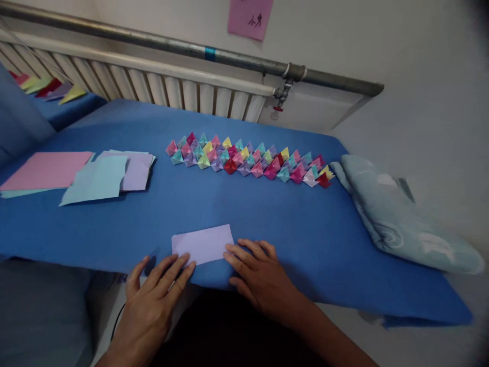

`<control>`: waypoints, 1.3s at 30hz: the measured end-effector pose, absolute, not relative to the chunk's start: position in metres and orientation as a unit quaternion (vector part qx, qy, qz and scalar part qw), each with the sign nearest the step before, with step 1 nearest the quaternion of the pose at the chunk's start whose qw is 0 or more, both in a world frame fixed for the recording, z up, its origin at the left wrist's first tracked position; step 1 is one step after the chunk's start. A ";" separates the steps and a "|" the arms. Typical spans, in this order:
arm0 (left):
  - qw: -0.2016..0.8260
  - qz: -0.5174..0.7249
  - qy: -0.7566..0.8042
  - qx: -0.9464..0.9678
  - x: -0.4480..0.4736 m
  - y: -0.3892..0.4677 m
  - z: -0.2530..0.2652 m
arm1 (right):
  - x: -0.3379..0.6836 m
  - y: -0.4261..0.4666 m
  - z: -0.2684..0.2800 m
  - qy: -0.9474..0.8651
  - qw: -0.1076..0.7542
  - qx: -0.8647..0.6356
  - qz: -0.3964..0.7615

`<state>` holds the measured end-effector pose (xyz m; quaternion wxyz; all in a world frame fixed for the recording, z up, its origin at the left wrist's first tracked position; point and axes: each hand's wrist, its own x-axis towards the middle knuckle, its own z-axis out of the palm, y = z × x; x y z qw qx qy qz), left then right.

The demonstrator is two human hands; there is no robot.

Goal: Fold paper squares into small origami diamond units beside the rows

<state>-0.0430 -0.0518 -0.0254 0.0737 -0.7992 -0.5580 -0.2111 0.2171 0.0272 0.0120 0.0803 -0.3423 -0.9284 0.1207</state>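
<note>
A lilac rectangle of paper (204,243), which looks folded, lies flat near the front edge of the blue-covered table. My left hand (156,290) rests its fingertips on the paper's lower left edge, with fingers apart. On the right side my right hand (255,270) touches the paper's right end, its fingers stretched out. Neither hand grips it. Beyond the paper stand several rows of small folded paper pieces (244,160) in many colours.
Light blue and lilac paper sheets (95,178) lie at the left beside larger pink sheets (57,171). A folded pale green cloth (401,219) sits at the right end. Behind the blue table cover (153,219) are a radiator (171,92) and a metal pipe (153,38).
</note>
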 end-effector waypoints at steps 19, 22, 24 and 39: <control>0.035 -0.313 -0.551 -0.773 -0.014 -0.042 -0.007 | 0.176 0.066 0.017 -0.902 0.134 -0.370 0.178; 0.028 -0.319 -0.531 -0.785 -0.011 -0.041 -0.009 | 0.188 0.046 0.014 -0.878 0.184 -0.389 0.208; 0.031 -0.320 -0.526 -0.787 -0.011 -0.040 -0.010 | 0.193 0.040 0.014 -0.853 0.224 -0.417 0.219; 0.012 -0.314 -0.552 -0.772 -0.003 -0.035 -0.006 | 0.167 0.081 0.022 -0.860 0.142 -0.452 0.188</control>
